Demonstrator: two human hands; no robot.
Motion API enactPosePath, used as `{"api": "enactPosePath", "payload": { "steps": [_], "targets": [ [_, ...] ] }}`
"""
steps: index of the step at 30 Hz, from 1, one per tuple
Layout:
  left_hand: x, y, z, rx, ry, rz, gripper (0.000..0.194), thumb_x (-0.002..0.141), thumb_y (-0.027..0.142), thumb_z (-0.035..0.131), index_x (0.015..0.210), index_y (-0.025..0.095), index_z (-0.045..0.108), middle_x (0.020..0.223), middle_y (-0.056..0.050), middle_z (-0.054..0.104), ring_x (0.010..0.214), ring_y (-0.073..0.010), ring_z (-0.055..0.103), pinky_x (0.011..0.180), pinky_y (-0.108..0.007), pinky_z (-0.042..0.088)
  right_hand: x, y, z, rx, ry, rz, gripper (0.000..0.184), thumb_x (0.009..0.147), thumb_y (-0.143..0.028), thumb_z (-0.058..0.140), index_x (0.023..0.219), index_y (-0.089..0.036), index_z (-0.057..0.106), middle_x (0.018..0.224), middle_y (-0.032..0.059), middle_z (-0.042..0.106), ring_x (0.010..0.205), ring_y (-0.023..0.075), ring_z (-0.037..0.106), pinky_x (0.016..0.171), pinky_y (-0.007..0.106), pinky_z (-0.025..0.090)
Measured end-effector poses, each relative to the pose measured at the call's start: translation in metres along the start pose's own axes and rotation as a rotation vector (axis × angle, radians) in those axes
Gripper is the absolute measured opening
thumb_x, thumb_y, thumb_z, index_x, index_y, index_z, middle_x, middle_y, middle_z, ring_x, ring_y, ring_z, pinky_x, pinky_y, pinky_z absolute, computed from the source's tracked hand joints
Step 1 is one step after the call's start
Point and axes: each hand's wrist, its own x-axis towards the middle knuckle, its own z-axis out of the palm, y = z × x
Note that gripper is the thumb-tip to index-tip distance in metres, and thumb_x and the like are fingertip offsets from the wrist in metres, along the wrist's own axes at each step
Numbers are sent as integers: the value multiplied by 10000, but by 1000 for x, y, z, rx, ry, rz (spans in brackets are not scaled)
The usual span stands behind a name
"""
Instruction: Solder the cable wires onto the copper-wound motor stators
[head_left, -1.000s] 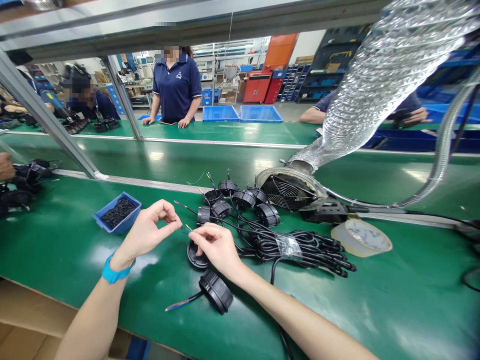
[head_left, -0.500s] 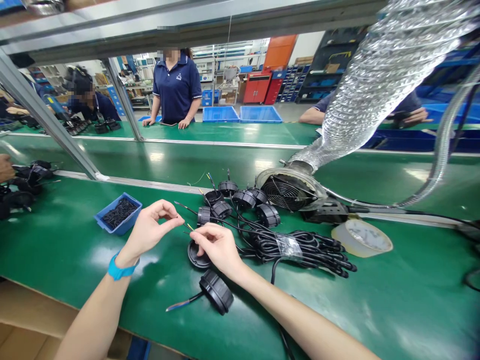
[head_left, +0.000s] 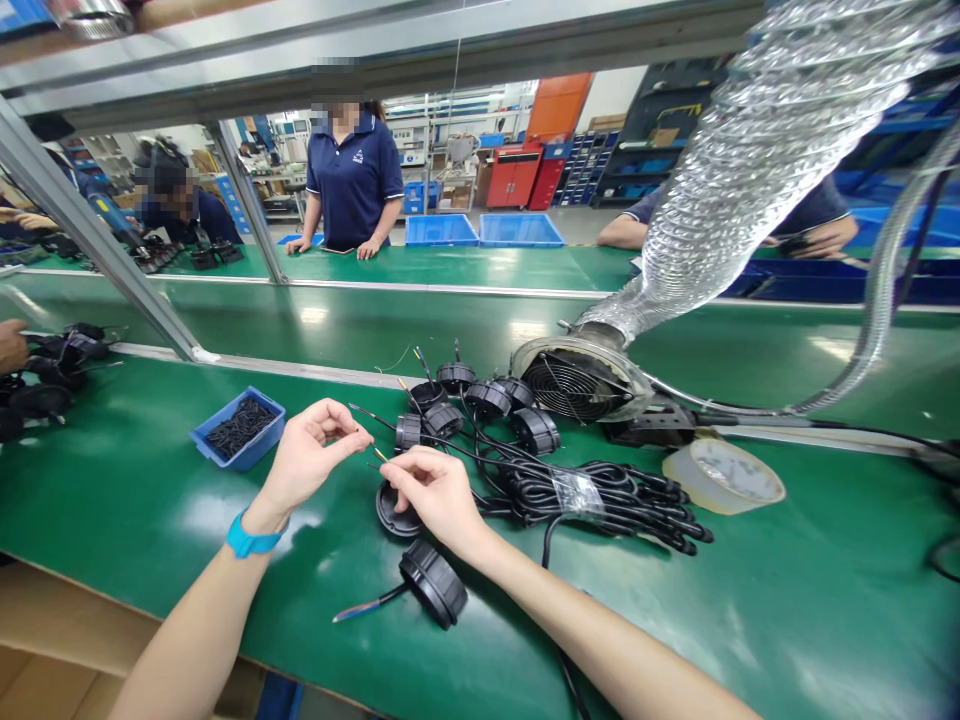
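My left hand (head_left: pixel 319 450) is closed in a pinch, thumb against fingertips, at the end of thin wires. A tiny dark bit shows at its fingertips, too small to name. Close by on the right, my right hand (head_left: pixel 435 495) pinches a cable's stripped end, whose thin wires (head_left: pixel 379 454), one yellow-green, point up to the left hand. Partly hidden under the right hand lies a round black cap (head_left: pixel 397 515). Nearer me, another ribbed black cap (head_left: pixel 433 583) rests on its side, with a short cable ending in brown and blue wires (head_left: pixel 358 610).
A blue bin (head_left: pixel 238 435) of small black tube pieces stands left of my hands. Beyond them are several black caps (head_left: pixel 487 398), a bundled black cable (head_left: pixel 592 495), a fan (head_left: pixel 574 385) with a foil duct (head_left: pixel 720 190), and a translucent tub (head_left: pixel 724 475). Co-workers are across the bench.
My left hand and wrist have shifted slightly right, toward the right hand. The right hand stays almost still, and the caps and cables have not moved.
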Motion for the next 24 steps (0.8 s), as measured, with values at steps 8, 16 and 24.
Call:
{"api": "enactPosePath", "payload": {
  "steps": [8,16,24],
  "targets": [
    [0,0,-1,-16,-23,-13,279,771,280,785,821,173,532,782,-33,703,732,-154,667,723,-274,525,0,0,0,13,-1,3,191,803,-319,706,690,-165,705,641,-14,577,412,88,557,414,205,388],
    [0,2,-2,-39,-48,-25,283,766,277,790,812,176,529,772,-29,702,731,-152,666,723,-269,533,-1,-1,-1,22,-1,4,186,804,-312,705,692,-164,705,643,-13,578,410,87,554,414,204,387],
    [-1,2,0,45,-8,56,248,778,272,774,817,174,549,814,-38,702,775,-164,667,760,-290,531,-1,-1,0,17,-5,11,205,804,-335,706,697,-160,700,640,-13,579,414,88,553,417,205,389]
  ]
}}
